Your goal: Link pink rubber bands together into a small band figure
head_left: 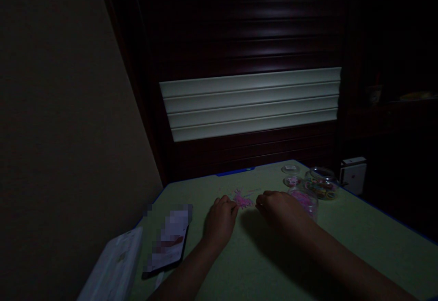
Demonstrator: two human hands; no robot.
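A small heap of pink pieces [242, 199], perhaps little rubber bands, lies on the green tabletop [236, 264]. My left hand [221, 219] rests at the heap's left edge, its fingers curled and thumb and forefinger together. On the other side, my right hand [280, 207] is bent down with its fingertips pinched close to the heap. Whatever either hand pinches is too small and dark to make out. Beside my right hand stands a clear jar [304, 200] of similar pink pieces, partly hidden by that hand.
Another clear jar [321, 184] holds mixed coloured bands. Behind are a clear lid [290, 169] and a small round container [292, 181] with pink contents. At left lie a tablet [169, 241] with a blurred screen and a white case [111, 264]. A slatted panel [253, 104] rises beyond the table.
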